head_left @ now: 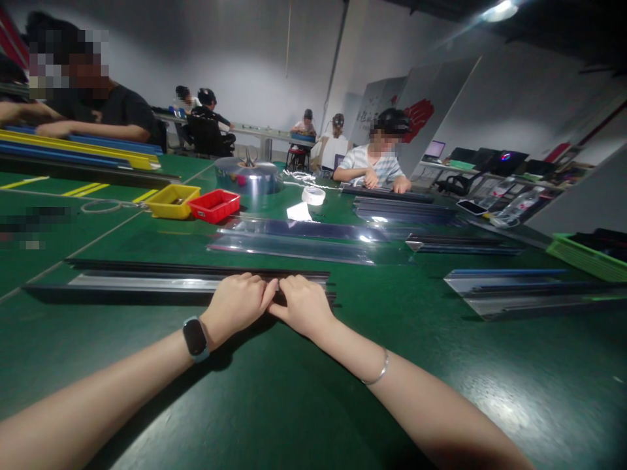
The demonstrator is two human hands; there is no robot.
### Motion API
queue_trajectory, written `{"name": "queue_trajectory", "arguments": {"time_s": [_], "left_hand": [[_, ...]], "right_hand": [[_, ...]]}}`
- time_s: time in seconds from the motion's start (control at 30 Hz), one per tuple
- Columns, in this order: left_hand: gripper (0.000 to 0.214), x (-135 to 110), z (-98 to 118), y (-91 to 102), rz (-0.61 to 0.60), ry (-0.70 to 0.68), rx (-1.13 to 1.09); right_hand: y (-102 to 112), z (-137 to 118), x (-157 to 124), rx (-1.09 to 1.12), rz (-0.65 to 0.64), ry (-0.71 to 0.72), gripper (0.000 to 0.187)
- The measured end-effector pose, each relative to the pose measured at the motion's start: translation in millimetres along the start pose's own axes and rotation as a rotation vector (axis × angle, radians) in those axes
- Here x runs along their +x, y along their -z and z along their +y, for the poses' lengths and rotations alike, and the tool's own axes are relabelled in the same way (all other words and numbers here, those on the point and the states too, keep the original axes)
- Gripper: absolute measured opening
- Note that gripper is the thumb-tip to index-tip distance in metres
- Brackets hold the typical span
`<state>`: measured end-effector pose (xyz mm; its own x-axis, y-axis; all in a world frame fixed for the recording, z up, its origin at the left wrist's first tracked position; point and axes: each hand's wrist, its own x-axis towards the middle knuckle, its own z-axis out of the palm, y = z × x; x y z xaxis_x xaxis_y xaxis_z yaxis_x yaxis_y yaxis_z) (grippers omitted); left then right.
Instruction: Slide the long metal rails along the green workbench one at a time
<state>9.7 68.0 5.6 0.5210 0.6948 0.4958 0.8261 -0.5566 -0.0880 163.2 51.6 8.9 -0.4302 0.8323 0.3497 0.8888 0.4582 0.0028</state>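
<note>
A long black plastic profile strip with raised edges and a shiny clear inner band lies crosswise on the green table. My left hand, below a wrist with a smartwatch, is closed over the strip toward its right end. Right beside it my right hand grips the same strip, its thumb close to the left thumb. A bracelet circles my right wrist. The fingertips of both hands are hidden behind the knuckles and the strip's edge.
Beyond the strip lie clear plastic sheets, a yellow bin, a red bin, a tape roll and a large film coil. More profiles and a green basket are at right. Co-workers sit across the table.
</note>
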Motion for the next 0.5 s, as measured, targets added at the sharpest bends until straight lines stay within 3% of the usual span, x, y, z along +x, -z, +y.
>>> {"name": "queue_trajectory", "arguments": {"time_s": [0.5], "left_hand": [[0.032, -4.2, 0.9, -6.0, 0.006, -0.069, -0.066]], "right_hand": [[-1.6, 2.3, 4.8, -0.044, -0.119, 0.052, 0.026]]}}
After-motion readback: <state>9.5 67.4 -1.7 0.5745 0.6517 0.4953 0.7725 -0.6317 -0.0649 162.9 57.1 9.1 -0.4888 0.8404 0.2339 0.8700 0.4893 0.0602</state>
